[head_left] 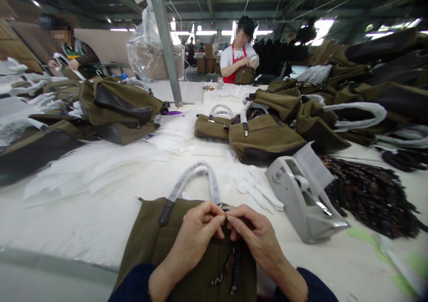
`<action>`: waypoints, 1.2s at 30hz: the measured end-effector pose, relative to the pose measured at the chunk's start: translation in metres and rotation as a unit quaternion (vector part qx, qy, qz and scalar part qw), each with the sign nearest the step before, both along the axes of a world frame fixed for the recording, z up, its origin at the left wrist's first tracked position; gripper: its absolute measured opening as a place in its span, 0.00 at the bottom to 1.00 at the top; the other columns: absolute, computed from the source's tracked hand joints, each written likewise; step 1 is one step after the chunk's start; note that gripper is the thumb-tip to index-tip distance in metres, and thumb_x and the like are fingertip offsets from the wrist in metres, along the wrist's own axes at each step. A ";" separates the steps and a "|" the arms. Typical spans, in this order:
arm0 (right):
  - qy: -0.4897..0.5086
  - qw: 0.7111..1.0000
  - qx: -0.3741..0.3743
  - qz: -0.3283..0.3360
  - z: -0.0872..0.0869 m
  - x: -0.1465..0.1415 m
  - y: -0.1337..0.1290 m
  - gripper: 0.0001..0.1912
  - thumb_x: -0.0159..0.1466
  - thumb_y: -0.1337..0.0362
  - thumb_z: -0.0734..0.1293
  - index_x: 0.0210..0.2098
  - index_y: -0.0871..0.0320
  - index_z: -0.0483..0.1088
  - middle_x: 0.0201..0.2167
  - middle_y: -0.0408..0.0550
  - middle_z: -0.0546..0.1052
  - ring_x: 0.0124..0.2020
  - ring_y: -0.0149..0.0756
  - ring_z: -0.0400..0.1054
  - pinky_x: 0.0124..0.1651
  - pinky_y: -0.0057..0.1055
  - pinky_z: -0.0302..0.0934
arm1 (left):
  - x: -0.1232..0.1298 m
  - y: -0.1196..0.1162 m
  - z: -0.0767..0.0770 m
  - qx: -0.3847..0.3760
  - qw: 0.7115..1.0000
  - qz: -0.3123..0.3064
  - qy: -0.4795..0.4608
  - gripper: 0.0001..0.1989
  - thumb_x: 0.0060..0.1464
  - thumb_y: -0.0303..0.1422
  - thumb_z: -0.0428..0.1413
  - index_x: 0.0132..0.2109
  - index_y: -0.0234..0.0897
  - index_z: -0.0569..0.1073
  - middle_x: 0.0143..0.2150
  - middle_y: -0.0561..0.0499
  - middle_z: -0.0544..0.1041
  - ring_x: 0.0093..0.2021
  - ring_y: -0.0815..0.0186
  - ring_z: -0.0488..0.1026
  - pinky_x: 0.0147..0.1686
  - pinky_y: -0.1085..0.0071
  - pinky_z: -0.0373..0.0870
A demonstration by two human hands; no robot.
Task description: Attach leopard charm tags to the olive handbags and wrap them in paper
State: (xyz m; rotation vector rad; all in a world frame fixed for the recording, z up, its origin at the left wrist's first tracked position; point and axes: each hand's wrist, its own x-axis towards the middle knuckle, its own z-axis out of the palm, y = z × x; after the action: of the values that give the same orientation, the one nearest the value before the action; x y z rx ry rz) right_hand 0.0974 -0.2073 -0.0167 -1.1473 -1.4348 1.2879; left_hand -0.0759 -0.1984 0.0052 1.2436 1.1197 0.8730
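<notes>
An olive-green handbag lies in front of me at the table's near edge, its handle wrapped in white film and arching away from me. Over the base of that handle, my left hand and my right hand meet, thumbs and forefingers pinched together. Between the fingertips is a small dark piece, mostly hidden, perhaps part of a strap or cord. Below my right fingers a dark tassel charm with strips and cord ends hangs down over the bag's front.
A grey tape dispenser stands right, beside a heap of dark brown tassels. White paper sheets spread left. More olive bags lie ahead and are piled both sides. A metal post rises ahead; a co-worker in a red apron stands beyond.
</notes>
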 end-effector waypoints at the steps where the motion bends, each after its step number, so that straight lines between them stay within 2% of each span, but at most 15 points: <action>1: -0.012 1.000 0.013 0.004 -0.001 0.000 0.000 0.09 0.67 0.58 0.67 0.36 0.56 0.75 0.26 0.42 0.74 0.24 0.28 0.69 0.28 0.24 0.64 | 0.000 0.000 0.000 0.004 1.000 0.001 0.005 0.08 0.58 0.35 0.58 0.36 0.34 0.73 0.27 0.53 0.74 0.26 0.70 0.72 0.29 0.76 0.66; 8: -0.117 0.989 0.094 0.011 -0.008 -0.004 -0.001 0.12 0.70 0.59 0.63 0.33 0.56 0.74 0.25 0.41 0.71 0.25 0.28 0.68 0.32 0.26 0.61 | 0.001 -0.001 -0.009 0.016 0.999 0.002 0.038 0.08 0.59 0.35 0.56 0.36 0.34 0.73 0.25 0.54 0.73 0.25 0.69 0.71 0.29 0.75 0.66; 12: -0.067 0.997 0.031 0.006 -0.005 0.001 0.002 0.10 0.68 0.57 0.64 0.36 0.56 0.73 0.24 0.40 0.72 0.23 0.28 0.68 0.29 0.26 0.61 | -0.001 0.001 -0.007 0.012 1.000 0.000 0.015 0.09 0.59 0.36 0.57 0.37 0.34 0.73 0.26 0.54 0.74 0.26 0.70 0.71 0.30 0.76 0.67; 14: -0.062 0.997 0.032 -0.021 0.001 0.012 0.007 0.08 0.68 0.58 0.65 0.40 0.56 0.72 0.25 0.41 0.73 0.23 0.29 0.68 0.27 0.26 0.62 | -0.003 -0.001 -0.003 0.002 1.000 0.002 0.004 0.10 0.59 0.38 0.57 0.38 0.35 0.72 0.25 0.53 0.74 0.26 0.69 0.72 0.30 0.75 0.68; 16: -0.114 0.990 0.077 -0.023 0.007 0.026 0.014 0.09 0.66 0.64 0.64 0.46 0.55 0.71 0.35 0.45 0.76 0.31 0.32 0.71 0.32 0.27 0.65 | -0.006 -0.007 -0.001 -0.009 1.000 0.019 -0.002 0.11 0.59 0.40 0.57 0.41 0.36 0.71 0.27 0.53 0.74 0.28 0.68 0.73 0.31 0.74 0.70; 18: -0.192 0.973 0.122 0.035 0.011 0.038 0.022 0.18 0.63 0.70 0.64 0.52 0.53 0.70 0.48 0.49 0.75 0.44 0.36 0.71 0.43 0.31 0.66 | -0.008 -0.017 -0.001 -0.013 0.998 0.054 0.007 0.15 0.58 0.41 0.58 0.49 0.38 0.68 0.34 0.52 0.75 0.31 0.66 0.74 0.31 0.72 0.71; 20: -0.259 0.950 0.142 0.099 0.011 0.043 0.028 0.24 0.61 0.72 0.65 0.56 0.52 0.69 0.52 0.50 0.74 0.51 0.40 0.68 0.52 0.36 0.63 | -0.007 -0.028 -0.005 -0.003 0.994 0.096 0.061 0.20 0.58 0.42 0.58 0.53 0.41 0.64 0.37 0.52 0.74 0.30 0.66 0.73 0.29 0.71 0.69; 22: -0.313 0.930 0.150 0.124 0.009 0.041 0.032 0.22 0.62 0.71 0.66 0.55 0.55 0.71 0.49 0.51 0.77 0.51 0.43 0.67 0.55 0.40 0.61 | -0.001 -0.037 -0.008 0.024 0.981 0.104 0.160 0.17 0.58 0.44 0.57 0.49 0.42 0.65 0.33 0.55 0.72 0.26 0.66 0.70 0.27 0.70 0.65; 24: -0.348 0.916 0.154 0.124 0.007 0.036 0.035 0.16 0.64 0.69 0.65 0.51 0.57 0.73 0.45 0.52 0.78 0.48 0.43 0.68 0.53 0.39 0.61 | 0.010 -0.042 -0.010 0.068 0.960 0.079 0.262 0.14 0.57 0.45 0.57 0.41 0.41 0.68 0.29 0.54 0.71 0.29 0.63 0.70 0.31 0.68 0.63; 26: -0.366 0.909 0.161 0.114 0.006 0.030 0.037 0.11 0.67 0.68 0.64 0.47 0.58 0.75 0.41 0.51 0.78 0.45 0.41 0.68 0.50 0.37 0.61 | 0.024 -0.042 -0.009 0.110 0.931 0.051 0.343 0.15 0.54 0.47 0.59 0.38 0.41 0.68 0.33 0.51 0.74 0.35 0.58 0.73 0.35 0.65 0.61; 28: -0.382 0.902 0.179 0.097 0.007 0.026 0.039 0.10 0.68 0.67 0.63 0.43 0.57 0.76 0.38 0.50 0.78 0.43 0.40 0.68 0.47 0.36 0.60 | 0.036 -0.040 -0.007 0.136 0.903 0.040 0.405 0.16 0.52 0.46 0.61 0.38 0.40 0.68 0.38 0.47 0.75 0.39 0.53 0.73 0.37 0.64 0.60; 31: -0.398 0.890 0.213 0.071 0.013 0.023 0.039 0.08 0.68 0.65 0.64 0.38 0.57 0.77 0.35 0.49 0.77 0.41 0.40 0.67 0.46 0.35 0.60 | 0.046 -0.038 -0.003 0.161 0.871 0.023 0.464 0.08 0.56 0.37 0.57 0.39 0.38 0.68 0.39 0.45 0.74 0.39 0.53 0.73 0.36 0.64 0.59; 33: -0.395 0.889 0.226 0.055 0.018 0.022 0.035 0.08 0.68 0.64 0.65 0.36 0.56 0.76 0.34 0.48 0.76 0.40 0.40 0.67 0.45 0.34 0.59 | 0.044 -0.038 -0.001 0.171 0.864 0.022 0.473 0.02 0.56 0.30 0.52 0.38 0.38 0.68 0.37 0.47 0.74 0.37 0.56 0.73 0.35 0.66 0.57; 34: -0.392 0.890 0.226 0.048 0.020 0.021 0.033 0.08 0.68 0.63 0.65 0.36 0.56 0.76 0.33 0.48 0.76 0.39 0.39 0.68 0.43 0.33 0.59 | 0.041 -0.038 -0.001 0.167 0.869 0.026 0.464 0.03 0.55 0.28 0.51 0.36 0.39 0.68 0.35 0.48 0.73 0.36 0.58 0.72 0.34 0.67 0.56; 36: -0.383 0.897 0.216 0.035 0.022 0.020 0.027 0.07 0.68 0.64 0.65 0.34 0.56 0.75 0.33 0.47 0.76 0.37 0.37 0.68 0.41 0.32 0.58 | 0.033 -0.039 0.001 0.131 0.900 0.042 0.413 0.03 0.53 0.27 0.51 0.33 0.40 0.67 0.30 0.52 0.72 0.31 0.62 0.70 0.32 0.68 0.55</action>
State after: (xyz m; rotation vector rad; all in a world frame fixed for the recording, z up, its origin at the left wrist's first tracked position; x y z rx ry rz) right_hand 0.1169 -0.1808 0.0054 -1.3554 -2.2075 0.4854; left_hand -0.0431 -0.2372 0.0063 1.8890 1.7702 0.5586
